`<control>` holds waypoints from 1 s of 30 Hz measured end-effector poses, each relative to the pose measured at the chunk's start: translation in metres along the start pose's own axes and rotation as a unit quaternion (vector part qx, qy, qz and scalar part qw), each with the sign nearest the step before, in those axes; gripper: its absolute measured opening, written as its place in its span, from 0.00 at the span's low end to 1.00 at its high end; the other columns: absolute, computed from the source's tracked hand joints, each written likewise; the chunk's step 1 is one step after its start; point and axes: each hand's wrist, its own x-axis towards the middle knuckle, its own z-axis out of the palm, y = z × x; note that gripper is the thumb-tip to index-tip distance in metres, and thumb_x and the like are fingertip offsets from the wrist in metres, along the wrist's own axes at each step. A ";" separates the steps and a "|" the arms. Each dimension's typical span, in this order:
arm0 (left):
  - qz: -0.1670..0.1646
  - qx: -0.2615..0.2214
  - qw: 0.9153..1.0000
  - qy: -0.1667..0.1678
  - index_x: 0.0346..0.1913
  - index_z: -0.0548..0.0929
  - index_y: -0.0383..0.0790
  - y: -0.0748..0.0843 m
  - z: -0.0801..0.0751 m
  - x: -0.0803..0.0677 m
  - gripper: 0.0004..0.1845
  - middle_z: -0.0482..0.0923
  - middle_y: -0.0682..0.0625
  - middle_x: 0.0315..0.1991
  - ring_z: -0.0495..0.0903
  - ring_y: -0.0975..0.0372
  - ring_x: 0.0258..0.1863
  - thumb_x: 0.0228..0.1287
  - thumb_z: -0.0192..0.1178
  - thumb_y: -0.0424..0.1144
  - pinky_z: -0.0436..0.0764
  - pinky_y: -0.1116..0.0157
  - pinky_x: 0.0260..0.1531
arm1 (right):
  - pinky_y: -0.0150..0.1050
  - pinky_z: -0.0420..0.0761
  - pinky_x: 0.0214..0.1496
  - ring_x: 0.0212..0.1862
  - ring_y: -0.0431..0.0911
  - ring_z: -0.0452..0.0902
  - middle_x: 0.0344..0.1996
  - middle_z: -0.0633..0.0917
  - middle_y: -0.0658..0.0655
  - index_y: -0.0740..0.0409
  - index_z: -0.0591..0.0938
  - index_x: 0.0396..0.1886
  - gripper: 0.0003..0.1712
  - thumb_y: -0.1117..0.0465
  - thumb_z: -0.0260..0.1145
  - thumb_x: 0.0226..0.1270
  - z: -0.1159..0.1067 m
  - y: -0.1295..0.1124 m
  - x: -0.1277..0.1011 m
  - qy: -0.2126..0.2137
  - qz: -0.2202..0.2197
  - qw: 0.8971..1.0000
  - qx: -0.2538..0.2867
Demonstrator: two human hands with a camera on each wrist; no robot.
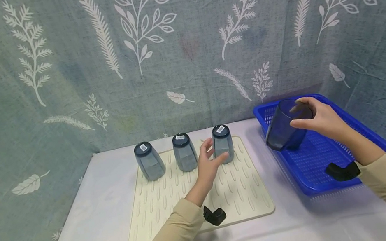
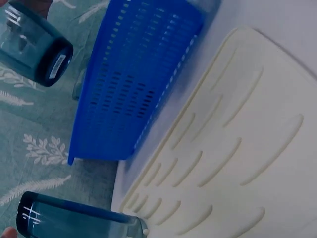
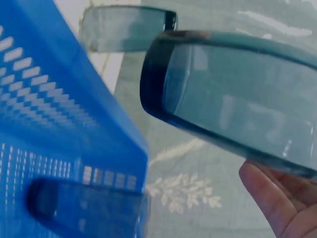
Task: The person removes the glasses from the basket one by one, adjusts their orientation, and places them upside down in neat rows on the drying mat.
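Observation:
My right hand (image 1: 321, 118) holds a smoky blue drinking glass (image 1: 279, 129) near its rim, tilted above the left side of a blue plastic basket (image 1: 313, 173). Another such glass (image 3: 89, 206) is inside the basket, partly hidden behind the held one in the head view. My left hand (image 1: 209, 166) is at the rightmost upside-down glass (image 1: 222, 143) on a cream ridged mat (image 1: 205, 202). Its fingers are spread beside that glass, and the thumb overlaps the glass's lower part in the head view. Two more upside-down glasses, a middle one (image 1: 185, 153) and a left one (image 1: 149, 161), stand along the mat's back.
The basket's raised perforated wall (image 2: 124, 94) stands right of the mat. A white cloth (image 1: 95, 218) covers the table. A grey-green leaf-print curtain (image 1: 186, 75) hangs right behind the table. Black wrist cameras sit on both sleeves.

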 end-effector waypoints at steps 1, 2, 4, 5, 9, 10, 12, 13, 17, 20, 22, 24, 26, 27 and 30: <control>-0.003 -0.005 1.000 0.000 0.67 0.57 0.37 0.001 0.000 0.000 0.37 0.57 0.39 0.66 0.58 0.45 0.65 0.57 0.62 0.34 0.66 0.49 0.59 | 0.28 0.70 0.39 0.45 0.39 0.71 0.53 0.75 0.66 0.67 0.59 0.66 0.42 0.50 0.64 0.60 0.002 -0.001 0.000 0.002 0.004 1.000 0.007; -0.004 -0.008 1.000 -0.001 0.67 0.57 0.36 0.001 0.001 -0.001 0.37 0.57 0.39 0.66 0.57 0.44 0.65 0.57 0.62 0.34 0.66 0.49 0.60 | 0.27 0.70 0.40 0.45 0.36 0.70 0.53 0.74 0.66 0.67 0.58 0.66 0.42 0.50 0.63 0.60 0.004 -0.001 0.000 0.002 0.009 1.000 0.015; -0.006 -0.016 1.000 -0.005 0.68 0.56 0.36 0.002 0.001 -0.001 0.37 0.57 0.38 0.66 0.57 0.43 0.65 0.58 0.61 0.34 0.65 0.49 0.60 | 0.26 0.71 0.41 0.45 0.35 0.70 0.55 0.73 0.67 0.67 0.56 0.67 0.42 0.51 0.62 0.61 0.008 -0.003 0.000 0.000 0.016 0.999 0.037; -0.008 -0.020 1.000 -0.007 0.68 0.56 0.36 0.003 0.002 -0.002 0.37 0.57 0.38 0.66 0.57 0.43 0.65 0.58 0.61 0.35 0.65 0.49 0.60 | 0.27 0.71 0.42 0.45 0.34 0.70 0.55 0.73 0.67 0.66 0.55 0.68 0.42 0.51 0.62 0.62 0.010 -0.004 -0.001 0.000 0.019 0.999 0.047; -0.010 -0.036 0.999 -0.014 0.68 0.56 0.37 0.004 0.002 -0.003 0.37 0.56 0.38 0.67 0.56 0.44 0.66 0.58 0.62 0.35 0.64 0.48 0.61 | 0.43 0.71 0.52 0.54 0.49 0.68 0.57 0.72 0.67 0.66 0.54 0.68 0.41 0.51 0.60 0.63 0.017 -0.012 -0.003 -0.003 0.032 0.996 0.084; -0.011 -0.040 0.999 -0.015 0.68 0.56 0.37 0.005 0.001 -0.003 0.37 0.56 0.38 0.67 0.56 0.44 0.66 0.58 0.62 0.35 0.63 0.48 0.61 | 0.47 0.70 0.53 0.56 0.53 0.66 0.57 0.71 0.68 0.66 0.54 0.68 0.41 0.51 0.60 0.63 0.019 -0.014 -0.003 -0.003 0.035 0.995 0.090; -0.011 -0.046 0.999 -0.017 0.68 0.55 0.37 0.006 0.001 -0.004 0.37 0.55 0.39 0.67 0.56 0.44 0.66 0.58 0.61 0.35 0.63 0.48 0.61 | 0.48 0.70 0.54 0.58 0.56 0.65 0.58 0.70 0.68 0.66 0.53 0.68 0.41 0.51 0.60 0.64 0.024 -0.016 -0.002 -0.002 0.040 0.993 0.110; -0.011 -0.048 0.999 -0.019 0.68 0.55 0.38 0.006 0.001 -0.004 0.37 0.55 0.39 0.67 0.56 0.44 0.66 0.58 0.61 0.35 0.63 0.48 0.61 | 0.45 0.71 0.54 0.58 0.55 0.65 0.58 0.70 0.68 0.67 0.53 0.68 0.42 0.51 0.59 0.64 0.026 -0.017 -0.002 -0.002 0.043 0.992 0.120; -0.012 -0.056 0.998 -0.020 0.69 0.54 0.38 0.007 0.000 -0.006 0.37 0.55 0.40 0.67 0.57 0.46 0.66 0.59 0.60 0.36 0.65 0.49 0.61 | 0.28 0.75 0.44 0.49 0.40 0.69 0.59 0.68 0.69 0.67 0.52 0.69 0.42 0.50 0.58 0.64 0.034 -0.019 -0.001 0.002 0.059 0.986 0.155; -0.014 -0.065 0.998 -0.019 0.69 0.54 0.38 0.006 0.000 -0.008 0.38 0.56 0.40 0.67 0.58 0.46 0.66 0.58 0.60 0.36 0.64 0.50 0.61 | 0.24 0.75 0.40 0.43 0.30 0.68 0.59 0.67 0.68 0.66 0.52 0.69 0.41 0.50 0.57 0.65 0.040 -0.020 -0.002 0.006 0.066 0.981 0.180; -0.015 -0.074 0.997 -0.018 0.69 0.54 0.37 0.005 0.001 -0.009 0.38 0.56 0.41 0.67 0.58 0.46 0.66 0.58 0.61 0.37 0.64 0.50 0.61 | 0.25 0.75 0.40 0.42 0.28 0.68 0.60 0.67 0.68 0.66 0.53 0.69 0.41 0.49 0.57 0.65 0.044 -0.020 -0.002 0.007 0.067 0.978 0.197; -0.015 -0.087 0.996 -0.020 0.69 0.53 0.37 0.004 0.001 -0.010 0.39 0.55 0.40 0.67 0.57 0.46 0.66 0.58 0.60 0.37 0.63 0.51 0.62 | 0.26 0.75 0.41 0.43 0.28 0.68 0.60 0.66 0.67 0.65 0.53 0.69 0.40 0.50 0.56 0.65 0.047 -0.021 -0.002 0.008 0.067 0.975 0.214; -0.016 -0.098 0.995 -0.020 0.69 0.52 0.37 0.003 0.002 -0.012 0.39 0.55 0.40 0.67 0.57 0.47 0.66 0.59 0.60 0.38 0.63 0.51 0.62 | 0.25 0.75 0.42 0.45 0.29 0.68 0.61 0.65 0.67 0.66 0.53 0.69 0.40 0.50 0.56 0.65 0.050 -0.022 -0.002 0.007 0.068 0.971 0.230; -0.016 -0.103 0.994 -0.019 0.69 0.52 0.37 0.003 0.002 -0.013 0.39 0.55 0.40 0.67 0.58 0.47 0.66 0.59 0.60 0.38 0.63 0.51 0.62 | 0.25 0.75 0.42 0.46 0.31 0.68 0.61 0.65 0.67 0.65 0.53 0.69 0.40 0.49 0.55 0.65 0.052 -0.023 -0.002 0.007 0.069 0.969 0.237; -0.020 -0.123 0.992 -0.014 0.69 0.52 0.37 0.004 0.004 -0.015 0.38 0.54 0.40 0.68 0.58 0.47 0.66 0.59 0.59 0.38 0.62 0.50 0.62 | 0.25 0.75 0.43 0.51 0.38 0.68 0.62 0.63 0.67 0.65 0.52 0.69 0.41 0.48 0.55 0.65 0.056 -0.025 -0.002 0.006 0.080 0.963 0.256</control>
